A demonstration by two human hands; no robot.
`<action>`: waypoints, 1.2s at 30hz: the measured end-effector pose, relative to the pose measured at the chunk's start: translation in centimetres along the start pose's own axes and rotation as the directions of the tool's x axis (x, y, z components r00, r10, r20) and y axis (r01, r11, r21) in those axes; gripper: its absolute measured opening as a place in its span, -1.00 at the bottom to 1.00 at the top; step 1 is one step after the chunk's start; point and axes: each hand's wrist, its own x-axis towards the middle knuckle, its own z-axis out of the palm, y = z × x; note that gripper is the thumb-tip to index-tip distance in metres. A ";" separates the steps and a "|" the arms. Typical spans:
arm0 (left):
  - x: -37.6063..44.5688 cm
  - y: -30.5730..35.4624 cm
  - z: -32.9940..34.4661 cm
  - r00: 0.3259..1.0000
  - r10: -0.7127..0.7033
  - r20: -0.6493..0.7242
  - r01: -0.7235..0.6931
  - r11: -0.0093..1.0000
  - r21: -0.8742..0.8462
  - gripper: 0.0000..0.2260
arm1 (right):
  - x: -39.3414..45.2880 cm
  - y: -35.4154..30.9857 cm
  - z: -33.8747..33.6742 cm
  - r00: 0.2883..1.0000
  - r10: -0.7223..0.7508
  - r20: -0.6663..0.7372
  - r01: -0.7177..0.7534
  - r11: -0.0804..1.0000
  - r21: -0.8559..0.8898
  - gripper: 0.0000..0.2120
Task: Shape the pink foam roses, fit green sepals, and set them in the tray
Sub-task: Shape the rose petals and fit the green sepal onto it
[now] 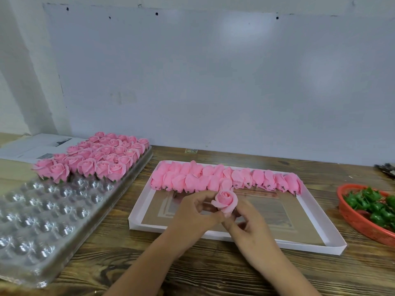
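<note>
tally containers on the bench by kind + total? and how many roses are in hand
Clear plastic blister tray with round cups: 1
Shallow white cardboard box of unshaped pink foam buds: 1
Orange woven plastic basket of green sepals: 1
Total containers: 3
Pink foam rose held by left hand and right hand: 1

One clear blister tray (53,212), one pink cardboard box (333,238), one red basket (361,223), two hands (198,212).
</note>
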 end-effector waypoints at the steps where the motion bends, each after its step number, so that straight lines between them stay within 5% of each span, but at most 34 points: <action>1: 0.0 -0.1 -0.1 1.000 -0.001 -0.013 0.001 1.000 0.005 -0.67 | 0.0 0.0 0.1 1.000 0.001 0.015 -0.001 1.000 -0.006 -0.78; 15: 0.2 0.1 -1.5 0.998 -0.023 0.064 0.014 0.990 0.139 -0.66 | -0.3 1.2 0.3 0.992 -0.010 0.122 0.018 0.998 -0.066 -0.49; 20: 1.0 3.3 -8.1 0.988 -0.050 -0.148 0.074 0.984 0.161 -0.78 | -0.3 2.2 0.1 0.999 0.012 0.034 -0.013 1.000 0.024 -0.34; 24: 1.3 4.0 -15.3 0.872 -0.031 -0.488 0.168 0.957 0.239 -0.77 | -0.2 2.2 0.1 0.999 0.009 0.043 -0.009 1.000 0.010 -0.31; 29: 1.1 2.6 -24.9 0.683 0.016 -0.730 0.287 0.914 0.288 -0.68 | -0.3 2.3 0.4 0.999 0.003 0.043 -0.002 1.000 -0.013 -0.36; 33: 0.3 0.6 -29.7 0.575 -0.020 -0.818 0.415 0.869 0.270 -0.82 | -0.3 2.5 0.5 0.999 0.016 0.047 -0.016 1.000 -0.018 -0.38; 36: -0.3 -0.5 -31.1 0.595 -0.104 -0.797 0.487 0.836 0.254 -0.85 | -0.3 2.3 0.5 0.998 0.018 0.062 -0.016 1.000 -0.023 -0.40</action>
